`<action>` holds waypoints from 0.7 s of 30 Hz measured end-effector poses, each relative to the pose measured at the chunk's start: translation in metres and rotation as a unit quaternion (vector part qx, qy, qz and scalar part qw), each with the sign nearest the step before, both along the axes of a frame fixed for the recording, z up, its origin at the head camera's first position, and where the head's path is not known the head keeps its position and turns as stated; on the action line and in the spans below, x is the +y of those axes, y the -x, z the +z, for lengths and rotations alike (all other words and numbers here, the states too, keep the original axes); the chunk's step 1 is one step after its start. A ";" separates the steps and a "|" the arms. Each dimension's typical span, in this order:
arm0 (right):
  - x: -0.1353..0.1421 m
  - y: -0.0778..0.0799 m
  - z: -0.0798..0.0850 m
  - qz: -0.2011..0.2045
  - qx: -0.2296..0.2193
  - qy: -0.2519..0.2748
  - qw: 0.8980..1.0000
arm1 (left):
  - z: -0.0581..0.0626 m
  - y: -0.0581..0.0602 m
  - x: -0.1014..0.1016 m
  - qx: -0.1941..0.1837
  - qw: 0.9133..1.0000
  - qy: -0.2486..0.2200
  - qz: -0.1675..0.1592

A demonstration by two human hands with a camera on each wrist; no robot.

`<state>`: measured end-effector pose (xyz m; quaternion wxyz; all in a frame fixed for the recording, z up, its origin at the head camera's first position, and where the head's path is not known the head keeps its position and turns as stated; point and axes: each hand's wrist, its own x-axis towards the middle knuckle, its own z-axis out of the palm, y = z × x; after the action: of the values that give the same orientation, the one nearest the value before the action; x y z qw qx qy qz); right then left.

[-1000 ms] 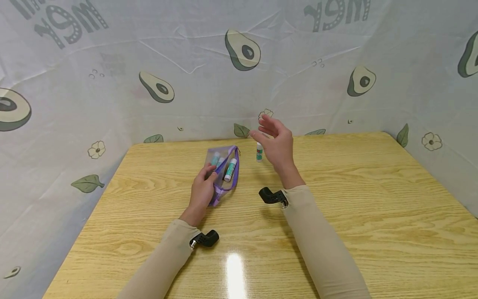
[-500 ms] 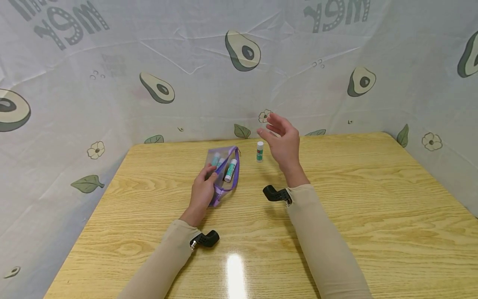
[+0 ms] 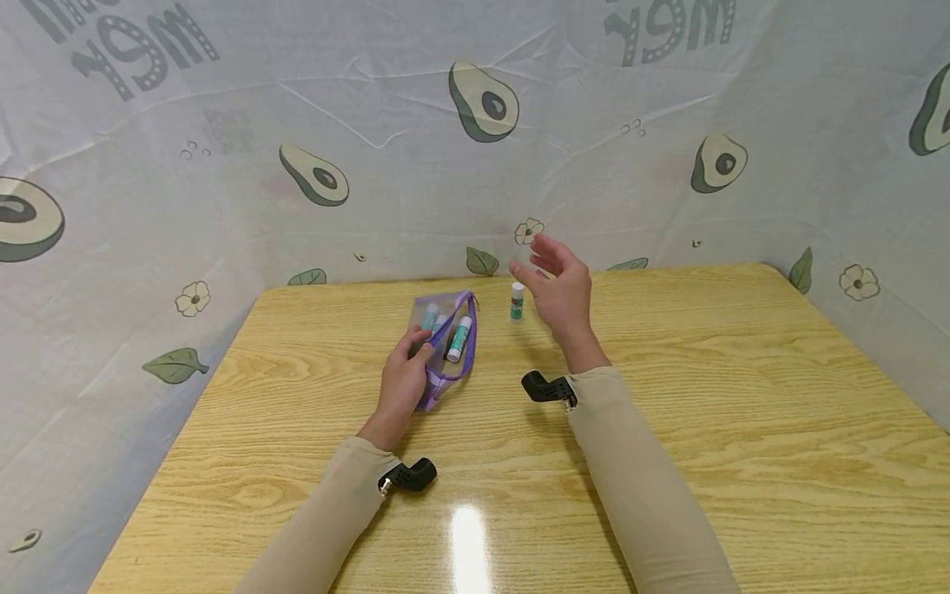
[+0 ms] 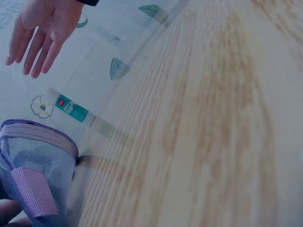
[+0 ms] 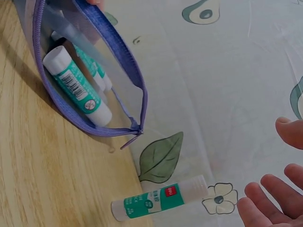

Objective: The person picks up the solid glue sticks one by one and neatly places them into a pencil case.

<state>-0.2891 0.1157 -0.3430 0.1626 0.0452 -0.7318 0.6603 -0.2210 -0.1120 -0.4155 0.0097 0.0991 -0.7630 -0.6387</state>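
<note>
My left hand (image 3: 402,381) grips the near side of a see-through mesh zip pouch (image 3: 472,330) with purple trim, lying on the table with its mouth unzipped. Inside are several white-and-green glue sticks; one glue stick (image 5: 78,87) shows plainly through the opening in the right wrist view. Another glue stick (image 3: 516,304) stands upright on the table, cap up, to the right of the pouch. Just right of it, my right hand (image 3: 562,297) is raised in the air, fingers loosely spread and holding nothing. In the left wrist view a pink tab (image 4: 35,191) shows on the pouch.
The wooden table (image 3: 742,412) reaches back to a pale cloth (image 3: 401,214) printed with avocados, leaves and flowers, which hangs behind and at both sides. A black wrist mount (image 3: 410,474) sticks out from the left sleeve, and another mount (image 3: 547,388) from the right.
My right hand has shifted slightly right, away from the standing glue stick, uncovering its cap, then dipped a little. The left hand and pouch have stayed put.
</note>
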 end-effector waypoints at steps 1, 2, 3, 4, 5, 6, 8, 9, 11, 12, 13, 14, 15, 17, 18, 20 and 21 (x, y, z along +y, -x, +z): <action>0.000 0.000 -0.001 0.000 -0.003 -0.001 1.000 | 0.000 0.000 0.000 0.000 1.000 0.000 0.001; -0.001 0.001 -0.002 0.000 -0.005 -0.002 1.000 | 0.000 0.000 0.000 0.000 1.000 -0.001 0.001; -0.001 0.001 -0.003 0.002 -0.009 -0.005 1.000 | 0.000 0.000 0.000 0.001 1.000 0.001 0.001; -0.001 0.002 -0.005 0.003 -0.012 -0.006 1.000 | 0.000 0.000 0.000 0.002 1.000 0.001 0.001; -0.002 0.002 -0.006 0.003 -0.016 -0.006 1.000 | 0.000 0.000 0.000 0.002 1.000 0.002 0.001; -0.002 0.003 -0.007 0.003 -0.018 -0.007 1.000 | 0.000 0.000 0.000 0.002 1.000 0.001 0.001; -0.003 0.004 -0.010 0.002 -0.022 -0.010 1.000 | 0.000 0.000 0.000 0.002 1.000 0.001 0.001; -0.003 0.004 -0.011 0.002 -0.023 -0.012 1.000 | 0.001 0.000 0.000 0.001 1.000 0.001 0.001; -0.003 0.006 -0.014 0.000 -0.026 -0.012 1.000 | 0.001 0.000 0.000 -0.001 1.000 0.000 0.001; -0.003 0.007 -0.015 0.000 -0.028 -0.012 1.000 | 0.001 0.000 0.000 -0.001 1.000 0.000 0.001; -0.003 0.007 -0.017 0.000 -0.031 -0.012 0.999 | 0.001 0.000 0.000 -0.002 1.000 0.000 0.001; -0.003 0.008 -0.018 0.001 -0.034 -0.011 0.999 | 0.001 0.000 0.000 -0.002 1.000 0.001 0.000; -0.003 0.009 -0.019 0.002 -0.038 -0.009 0.999 | 0.001 0.000 0.000 -0.002 1.000 0.002 0.000; -0.004 0.011 -0.022 0.004 -0.044 -0.009 0.999 | 0.001 0.000 0.000 0.000 1.000 0.002 0.000; -0.004 0.011 -0.024 0.005 -0.047 -0.009 0.999 | 0.001 0.000 0.000 0.001 1.000 0.003 0.000; -0.005 0.013 -0.027 0.005 -0.054 -0.013 0.998 | 0.001 0.000 0.000 0.002 1.000 0.002 0.000; -0.005 0.013 -0.029 0.005 -0.057 -0.016 0.998 | 0.001 0.000 0.000 0.002 1.000 0.002 0.001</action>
<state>-0.3024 0.1105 -0.3716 0.1161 0.0135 -0.7501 0.6509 -0.2214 -0.1122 -0.4143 0.0118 0.0986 -0.7639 -0.6377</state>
